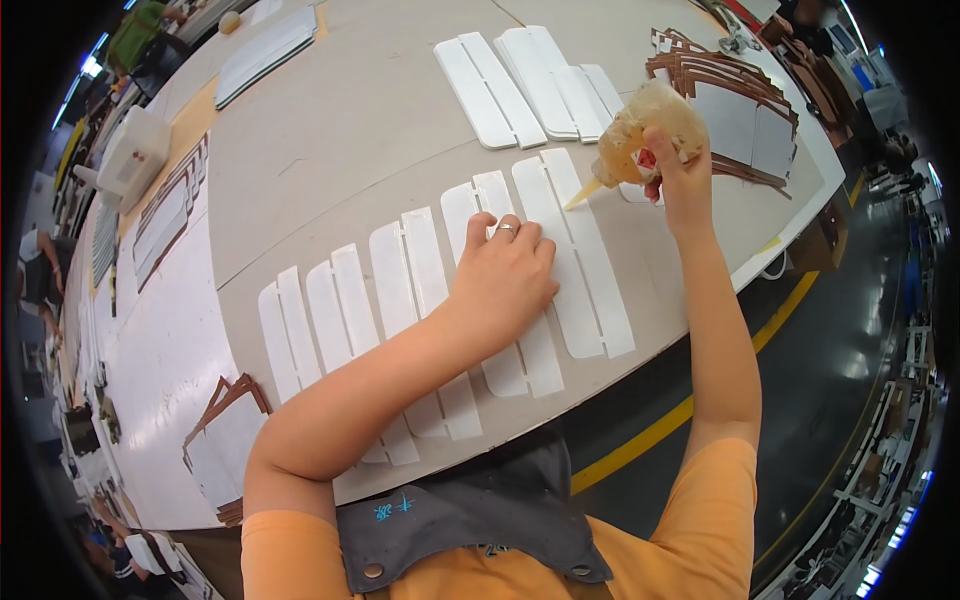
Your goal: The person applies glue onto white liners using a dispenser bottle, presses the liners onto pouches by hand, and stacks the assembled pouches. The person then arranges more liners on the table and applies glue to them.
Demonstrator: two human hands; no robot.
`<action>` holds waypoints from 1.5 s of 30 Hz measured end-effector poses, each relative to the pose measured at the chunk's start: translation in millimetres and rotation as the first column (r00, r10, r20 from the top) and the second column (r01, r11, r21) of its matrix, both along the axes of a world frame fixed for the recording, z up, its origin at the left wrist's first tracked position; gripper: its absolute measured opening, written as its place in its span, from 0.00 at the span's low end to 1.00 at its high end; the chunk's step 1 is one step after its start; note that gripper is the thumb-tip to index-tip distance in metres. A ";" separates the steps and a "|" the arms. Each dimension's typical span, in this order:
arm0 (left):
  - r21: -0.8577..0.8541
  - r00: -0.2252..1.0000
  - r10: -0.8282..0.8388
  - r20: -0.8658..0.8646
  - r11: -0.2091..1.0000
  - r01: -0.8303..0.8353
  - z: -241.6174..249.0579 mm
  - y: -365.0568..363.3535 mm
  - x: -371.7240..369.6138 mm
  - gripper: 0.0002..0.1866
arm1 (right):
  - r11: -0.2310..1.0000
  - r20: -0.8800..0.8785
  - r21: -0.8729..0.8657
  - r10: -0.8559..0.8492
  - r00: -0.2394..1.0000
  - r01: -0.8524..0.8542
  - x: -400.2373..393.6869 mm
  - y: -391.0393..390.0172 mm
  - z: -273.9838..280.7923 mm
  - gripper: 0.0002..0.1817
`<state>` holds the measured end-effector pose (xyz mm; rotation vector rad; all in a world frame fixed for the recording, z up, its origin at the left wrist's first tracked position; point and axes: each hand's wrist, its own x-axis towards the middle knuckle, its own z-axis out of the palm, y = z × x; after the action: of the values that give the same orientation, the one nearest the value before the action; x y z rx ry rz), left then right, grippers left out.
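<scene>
My right hand (675,172) grips a squeeze bottle (655,118) of yellowish glue, tilted so its narrow nozzle (583,194) points down at the upper part of a long white panel (580,270). That panel has a slit running along its length. My left hand (505,275), with a ring on one finger, rests palm down with curled fingers over a neighbouring white panel (507,372) and beside the long one. Its fingertips are hidden, so anything under them cannot be made out. Further slit white panels (408,260) lie in a row to the left, partly under my forearm.
More white panels (487,90) lie at the back of the table (350,130). Brown-edged pieces are stacked at the right (745,125) and lower left (225,450). A white plastic container (135,155) stands far left. The table's front edge runs beside a walkway. Other people (145,40) are in the background.
</scene>
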<state>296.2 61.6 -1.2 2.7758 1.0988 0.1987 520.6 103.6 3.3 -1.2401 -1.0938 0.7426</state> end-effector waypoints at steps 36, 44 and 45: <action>0.033 1.000 0.002 -0.030 0.999 -0.001 0.9 -2.4 2.6 0.16 | 0.963 -0.030 0.265 -0.039 0.999 0.045 -14.7 -8.3 3.6 0.30; 0.055 1.000 -0.019 0.005 0.998 0.019 -3.5 -0.7 0.5 0.16 | 0.972 0.100 0.235 -0.049 0.994 0.024 -15.8 26.9 -3.0 0.31; 0.063 1.000 -0.022 0.018 0.998 0.021 -4.8 -0.5 0.0 0.16 | 0.974 0.111 0.223 -0.069 0.991 0.042 -13.5 26.1 -1.3 0.31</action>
<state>296.2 61.1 -6.0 2.8333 1.0764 0.2605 507.2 129.7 2.0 -1.1305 -1.1993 0.4945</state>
